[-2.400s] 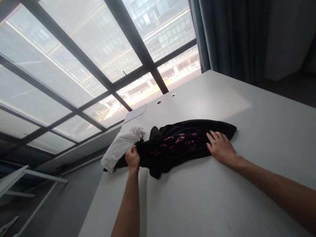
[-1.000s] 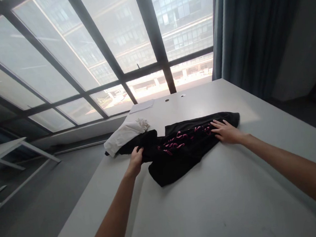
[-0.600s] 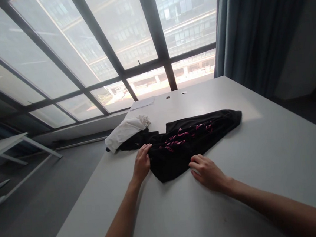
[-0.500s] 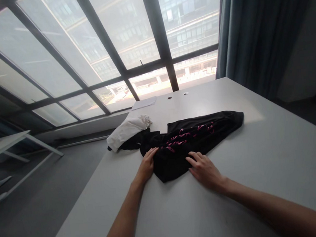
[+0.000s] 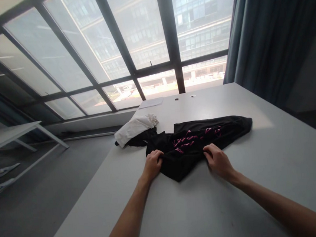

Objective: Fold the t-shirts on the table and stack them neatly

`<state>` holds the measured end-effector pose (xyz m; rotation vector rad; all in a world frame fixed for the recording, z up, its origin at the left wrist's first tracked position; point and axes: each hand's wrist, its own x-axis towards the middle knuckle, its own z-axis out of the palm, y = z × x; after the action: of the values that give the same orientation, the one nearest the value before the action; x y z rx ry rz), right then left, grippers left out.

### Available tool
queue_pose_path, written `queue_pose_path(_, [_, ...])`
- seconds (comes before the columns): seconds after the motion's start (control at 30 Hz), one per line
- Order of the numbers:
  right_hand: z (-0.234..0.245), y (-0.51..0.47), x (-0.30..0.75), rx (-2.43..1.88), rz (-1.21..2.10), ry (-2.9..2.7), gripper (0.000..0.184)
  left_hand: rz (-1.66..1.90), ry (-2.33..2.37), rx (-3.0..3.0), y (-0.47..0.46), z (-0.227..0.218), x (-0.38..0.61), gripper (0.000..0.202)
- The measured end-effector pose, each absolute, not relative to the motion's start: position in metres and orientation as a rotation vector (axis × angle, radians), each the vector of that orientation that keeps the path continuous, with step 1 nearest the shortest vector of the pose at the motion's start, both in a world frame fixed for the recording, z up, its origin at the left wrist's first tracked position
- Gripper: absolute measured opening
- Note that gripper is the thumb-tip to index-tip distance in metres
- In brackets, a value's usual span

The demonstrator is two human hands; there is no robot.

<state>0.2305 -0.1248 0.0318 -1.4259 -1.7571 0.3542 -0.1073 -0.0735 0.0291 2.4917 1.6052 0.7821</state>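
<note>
A black T-shirt (image 5: 189,152) with pink lettering lies partly folded and creased across the white table. My left hand (image 5: 152,164) pinches its near left edge, fingers closed on the cloth. On the near right edge, my right hand (image 5: 218,161) grips the fabric between thumb and curled fingers. Between the two hands a corner of the cloth hangs toward me in a point. To the left, a white garment (image 5: 135,129) lies bunched on some dark cloth close to the black shirt's far left side.
The white table (image 5: 264,175) reaches toward the windows. Sheets of paper (image 5: 151,102) lie at its far left edge, near two small round items or holes. Another table (image 5: 11,134) stands on the left across the floor. A blue curtain (image 5: 253,31) hangs at the right.
Both hands have closed on the shirt's near edge, where their fingers lay looser before. My right hand has shifted right along the cloth. The camera view has turned slightly left.
</note>
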Motion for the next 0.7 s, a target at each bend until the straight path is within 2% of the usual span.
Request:
queue_pose_path(0.27, [0.04,-0.155,0.345,-1.318,0.451,-1.085,0.031,0.868,1.172,2.751,-0.114,0.059,-0.076,0.025])
queue_pose_path(0.4, [0.027,-0.17,0.399,-1.309,0.603,-0.803,0.033,0.608,1.006,2.856,-0.137,0.068,-0.067,0.028])
queue_pose_path(0.53, [0.008,-0.174,0.431,-1.433,0.699,-0.555,0.024,0.386,1.035,2.778,-0.161,0.072,-0.066,0.03])
queue_pose_path(0.63, [0.001,-0.176,0.434,-1.555,0.649,-0.562,0.023,0.554,1.158,2.647,-0.164,0.073,-0.075,0.028])
queue_pose_path(0.7, [0.002,-0.181,0.426,-1.671,0.407,-0.753,0.03,0.755,1.315,2.537,-0.155,0.071,-0.085,0.028])
